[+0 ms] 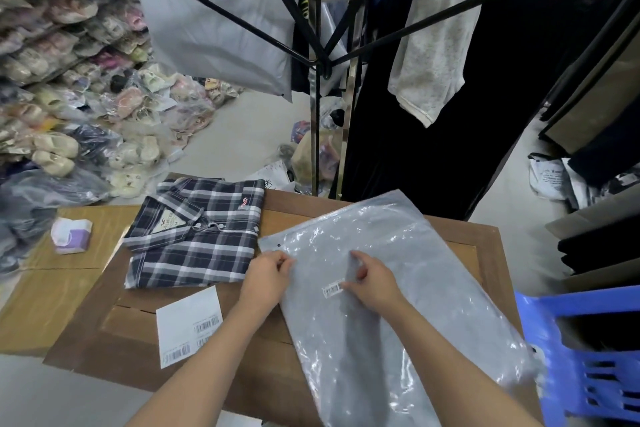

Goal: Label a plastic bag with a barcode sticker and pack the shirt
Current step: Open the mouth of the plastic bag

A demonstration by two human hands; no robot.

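Nearest the camera, two bare forearms reach in over the brown counter [485,239]. A grey plastic bag [398,322] lies flat and slanted across the counter's right half, its near end hanging past the edge beside a blue plastic chair [588,357]. The right hand [375,282] rests on the bag, its grip narrow, thumb and fingertips pressing the end of a barcode sticker [333,289] that lies on the bag's upper surface. The left hand [268,279] pinches the bag's left edge between thumb and fingers. Left of the forearms lies a white sticker sheet [188,319] bearing several more barcodes. Beyond it the folded plaid shirt [195,236] sits on the counter, just left of the bag and outside it. A small purple and white packet [71,235] lies further left. Behind, bagged slippers [69,80] pile up and garments hang from a rack [315,80].
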